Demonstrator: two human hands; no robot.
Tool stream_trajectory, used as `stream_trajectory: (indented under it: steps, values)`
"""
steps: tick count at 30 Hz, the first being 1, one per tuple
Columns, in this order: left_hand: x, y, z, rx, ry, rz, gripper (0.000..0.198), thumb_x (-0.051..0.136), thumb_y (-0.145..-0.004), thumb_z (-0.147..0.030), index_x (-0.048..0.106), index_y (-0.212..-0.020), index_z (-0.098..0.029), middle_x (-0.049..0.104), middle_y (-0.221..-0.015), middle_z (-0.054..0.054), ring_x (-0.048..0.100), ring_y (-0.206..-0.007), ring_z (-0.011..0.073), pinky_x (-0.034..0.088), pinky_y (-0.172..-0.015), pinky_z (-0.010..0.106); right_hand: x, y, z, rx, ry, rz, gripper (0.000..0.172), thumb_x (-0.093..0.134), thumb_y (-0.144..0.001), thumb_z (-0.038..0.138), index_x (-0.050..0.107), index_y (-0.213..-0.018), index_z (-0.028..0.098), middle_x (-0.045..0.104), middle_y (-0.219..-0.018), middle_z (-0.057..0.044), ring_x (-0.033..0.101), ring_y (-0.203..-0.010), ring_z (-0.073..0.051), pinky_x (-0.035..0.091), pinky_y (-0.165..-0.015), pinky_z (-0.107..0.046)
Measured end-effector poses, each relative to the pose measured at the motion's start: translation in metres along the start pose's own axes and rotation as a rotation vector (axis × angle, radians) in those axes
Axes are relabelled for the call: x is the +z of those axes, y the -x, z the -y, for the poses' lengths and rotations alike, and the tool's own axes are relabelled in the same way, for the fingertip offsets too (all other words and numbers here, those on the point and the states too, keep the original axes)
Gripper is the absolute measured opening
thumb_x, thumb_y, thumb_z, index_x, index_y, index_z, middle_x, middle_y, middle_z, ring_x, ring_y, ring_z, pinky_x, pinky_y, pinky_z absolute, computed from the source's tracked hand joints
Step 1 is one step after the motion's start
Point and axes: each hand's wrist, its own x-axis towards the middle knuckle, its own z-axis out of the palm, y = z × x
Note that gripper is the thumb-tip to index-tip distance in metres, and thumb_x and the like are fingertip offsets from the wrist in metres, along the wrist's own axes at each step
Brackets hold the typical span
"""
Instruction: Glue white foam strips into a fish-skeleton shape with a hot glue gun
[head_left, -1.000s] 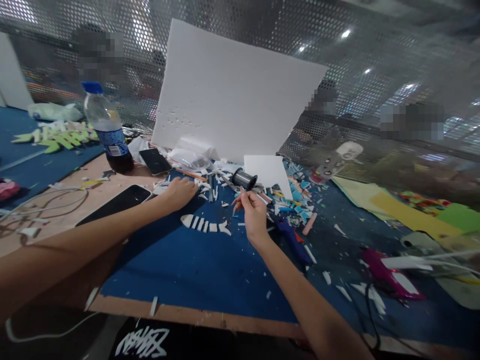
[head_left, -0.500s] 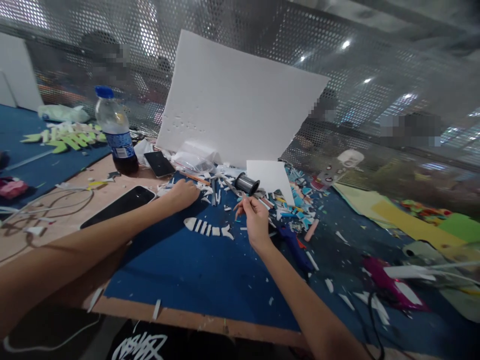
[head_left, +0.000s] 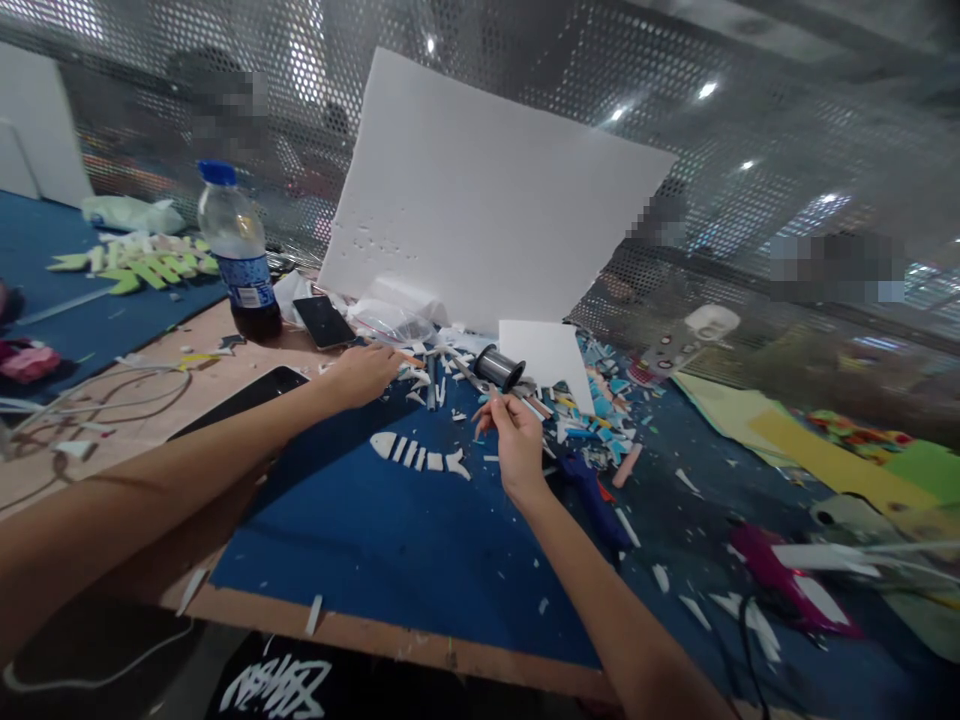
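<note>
My left hand (head_left: 366, 375) reaches into a litter of white scraps, fingers stretched forward beside an orange stick (head_left: 409, 359); the fingertips are partly hidden. My right hand (head_left: 519, 440) is closed in a pinch just in front of a dark spool (head_left: 500, 368). A slim grey metal tool (head_left: 471, 374) runs up to those fingertips, but whether they grip it is unclear. Between the hands, on the blue mat (head_left: 405, 560), several white foam pieces (head_left: 420, 456) lie in a row shaped like a fish skeleton, with head and tail.
A large white foam board (head_left: 487, 190) leans behind. On the left stand a cola bottle (head_left: 244, 270) and phones (head_left: 324, 322). To the right lie blue scraps (head_left: 604, 385), a blue glue gun (head_left: 596, 500) and a magenta device (head_left: 795, 580) with cables.
My left hand has moved slightly farther into the scraps, up against the orange stick. The right hand keeps its pinch near the spool. The whole view has shifted a little.
</note>
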Motion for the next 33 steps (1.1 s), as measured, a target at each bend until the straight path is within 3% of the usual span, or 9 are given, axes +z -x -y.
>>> stream_trajectory:
  steps: [6, 15, 22, 33]
  values:
    - [0.007, 0.001, -0.011, 0.107, -0.056, 0.057, 0.022, 0.045, -0.082, -0.006, 0.060, -0.099, -0.012, 0.065, -0.093, 0.015, 0.058, -0.091, 0.0267, 0.036, -0.065, 0.031, 0.000, -0.001, -0.002, 0.003, 0.008, -0.012, 0.036, 0.057, -0.080, 0.049, 0.056, -0.060, 0.018, 0.052, -0.050, 0.003, 0.049, -0.047, -0.011, 0.043, -0.052, -0.025]
    - [-0.002, 0.000, -0.009, 0.027, -0.027, 0.131, 0.022, 0.043, -0.085, -0.006, 0.064, -0.093, -0.012, 0.069, -0.088, 0.015, 0.061, -0.085, 0.0280, 0.030, -0.060, 0.032, 0.000, 0.000, 0.000, 0.009, 0.002, -0.002, 0.036, 0.055, -0.082, 0.046, 0.056, -0.059, 0.018, 0.052, -0.050, 0.002, 0.048, -0.046, -0.011, 0.043, -0.053, -0.026]
    - [-0.009, 0.002, -0.019, -0.025, -0.077, 0.161, 0.022, 0.044, -0.085, -0.008, 0.066, -0.088, -0.012, 0.070, -0.085, 0.016, 0.061, -0.087, 0.0320, 0.030, -0.066, 0.036, 0.001, 0.002, 0.004, -0.011, 0.051, 0.028, 0.036, 0.053, -0.082, 0.048, 0.054, -0.060, 0.019, 0.051, -0.049, 0.003, 0.049, -0.044, -0.012, 0.044, -0.052, -0.027]
    - [-0.008, 0.002, -0.007, 0.065, -0.070, 0.172, 0.025, 0.044, -0.082, -0.003, 0.065, -0.091, -0.011, 0.070, -0.085, 0.015, 0.061, -0.077, 0.0207, 0.035, -0.065, 0.031, 0.000, 0.000, 0.005, -0.031, 0.091, 0.021, 0.038, 0.055, -0.080, 0.051, 0.054, -0.059, 0.020, 0.052, -0.048, 0.002, 0.050, -0.046, -0.012, 0.043, -0.052, -0.027]
